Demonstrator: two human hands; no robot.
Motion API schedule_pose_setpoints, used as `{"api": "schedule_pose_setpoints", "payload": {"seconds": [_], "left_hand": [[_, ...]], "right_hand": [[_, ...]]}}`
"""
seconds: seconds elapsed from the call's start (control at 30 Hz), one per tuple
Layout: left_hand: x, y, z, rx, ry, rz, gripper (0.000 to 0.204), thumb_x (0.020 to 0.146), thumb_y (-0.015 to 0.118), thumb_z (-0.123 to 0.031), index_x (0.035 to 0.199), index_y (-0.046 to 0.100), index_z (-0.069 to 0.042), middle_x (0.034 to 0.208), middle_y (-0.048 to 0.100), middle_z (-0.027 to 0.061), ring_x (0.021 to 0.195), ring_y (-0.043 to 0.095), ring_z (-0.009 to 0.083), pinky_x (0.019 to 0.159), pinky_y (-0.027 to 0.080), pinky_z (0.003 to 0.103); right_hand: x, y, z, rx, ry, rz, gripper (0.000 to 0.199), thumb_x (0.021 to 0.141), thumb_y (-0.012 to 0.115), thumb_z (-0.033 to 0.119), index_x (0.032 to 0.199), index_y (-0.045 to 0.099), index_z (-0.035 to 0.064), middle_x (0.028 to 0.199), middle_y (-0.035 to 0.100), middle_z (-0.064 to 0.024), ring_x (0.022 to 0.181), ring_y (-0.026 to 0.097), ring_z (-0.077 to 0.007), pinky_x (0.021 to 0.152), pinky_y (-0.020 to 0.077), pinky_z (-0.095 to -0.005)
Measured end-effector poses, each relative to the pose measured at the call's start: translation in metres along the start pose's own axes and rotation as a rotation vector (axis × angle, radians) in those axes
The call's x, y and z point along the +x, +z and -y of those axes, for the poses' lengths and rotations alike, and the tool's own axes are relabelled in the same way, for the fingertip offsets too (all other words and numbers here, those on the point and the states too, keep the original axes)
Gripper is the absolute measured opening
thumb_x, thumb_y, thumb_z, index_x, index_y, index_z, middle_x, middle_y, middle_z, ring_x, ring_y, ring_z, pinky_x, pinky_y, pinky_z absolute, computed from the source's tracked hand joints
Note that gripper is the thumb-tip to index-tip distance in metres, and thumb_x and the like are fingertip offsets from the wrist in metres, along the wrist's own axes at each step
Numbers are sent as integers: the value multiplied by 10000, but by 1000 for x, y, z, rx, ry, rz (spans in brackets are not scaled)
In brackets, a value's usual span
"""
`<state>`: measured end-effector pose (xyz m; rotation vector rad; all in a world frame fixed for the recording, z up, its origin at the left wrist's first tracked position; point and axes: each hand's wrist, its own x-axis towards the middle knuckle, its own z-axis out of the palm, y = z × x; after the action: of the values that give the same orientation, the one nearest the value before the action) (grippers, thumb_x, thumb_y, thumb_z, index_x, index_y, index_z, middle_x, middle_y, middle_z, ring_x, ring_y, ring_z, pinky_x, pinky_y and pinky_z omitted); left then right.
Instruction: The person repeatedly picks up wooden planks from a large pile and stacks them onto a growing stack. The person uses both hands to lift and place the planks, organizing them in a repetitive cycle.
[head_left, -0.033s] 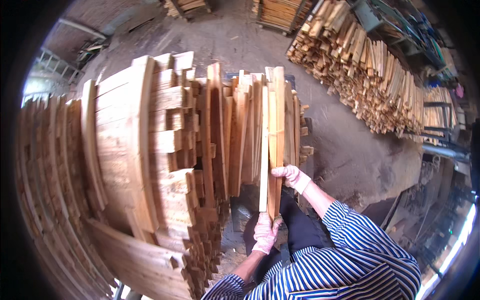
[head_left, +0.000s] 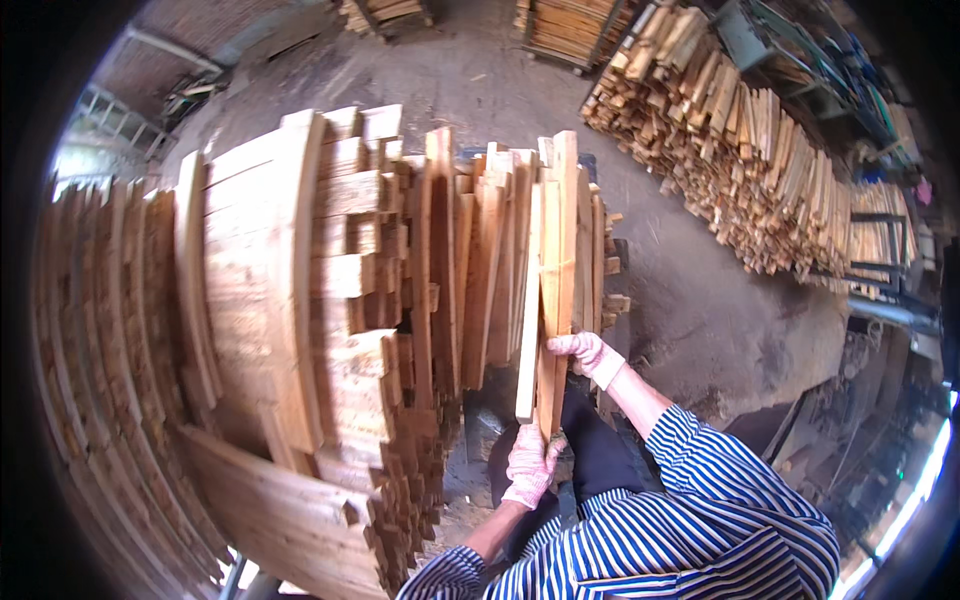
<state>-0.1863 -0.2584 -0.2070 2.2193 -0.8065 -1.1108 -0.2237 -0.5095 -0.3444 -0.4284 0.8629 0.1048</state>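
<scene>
Several long, pale wooden strips (head_left: 559,280) stand in front of me, held in a narrow bundle. My left hand (head_left: 532,467), in a pinkish work glove, is closed round their near ends. Higher up on the right side, my right hand (head_left: 590,358) in a matching glove grips the same strips, thumb across the front; its other fingers are mostly hidden. One strip at the left (head_left: 529,300) leans slightly apart from the others, its lower end just above my left hand. The strips' far ends overlap a row of upright wooden pieces (head_left: 484,270) behind them.
A tall stack of wider boards (head_left: 245,240) rises close on my left, with more planks (head_left: 100,330) beyond it. Across the floor (head_left: 690,290) to the right lies a large heap of cut wood (head_left: 720,140). A wooden crate-like stack (head_left: 575,30) stands at the back.
The view has shifted slightly, and the leftmost strip leans a little more. Both hands keep their hold on the wooden strips.
</scene>
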Motion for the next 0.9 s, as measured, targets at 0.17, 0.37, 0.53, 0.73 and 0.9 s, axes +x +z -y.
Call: {"api": "schedule_pose_setpoints", "payload": {"seconds": [0.17,0.37,0.53,0.73,0.9], "left_hand": [[13,-81,-3,-565,-171,86,907,934,734,-450,1586,296,4,1560,461,210,1418,477,332,1185,377,391],[179,-129,-24,-1046,-398,-164,666,988,699,-415,1486,518,-13,1507,541,98,1354,529,188,1159,386,307],[204,-95,-22,-1081,-264,-522,578,921,797,-386,1353,649,-32,1288,673,57,1134,619,156,1036,496,329],[158,-120,-117,-822,309,-495,445,1017,661,-180,1427,570,-32,1071,718,56,763,664,115,681,570,288],[96,-211,-187,-614,467,-399,441,956,686,-121,1375,615,-3,1065,741,103,911,682,128,803,557,289]], "right_hand": [[-52,99,72,-42,-35,319,542,868,811,151,1338,564,41,1080,728,-119,956,724,-243,875,591,-371],[-8,122,78,-236,-87,165,816,764,893,122,1457,467,60,1077,684,-53,980,676,-165,884,561,-318],[-11,116,79,-463,-167,141,836,783,878,144,1511,466,117,1168,647,-46,1034,635,-174,895,557,-335],[-79,99,119,-459,-324,65,946,735,923,175,1530,423,61,1321,607,-68,1156,597,-178,979,528,-332],[-149,144,187,-638,-410,37,888,769,900,107,1519,427,53,1303,624,-69,1124,632,-190,957,549,-327]]}}
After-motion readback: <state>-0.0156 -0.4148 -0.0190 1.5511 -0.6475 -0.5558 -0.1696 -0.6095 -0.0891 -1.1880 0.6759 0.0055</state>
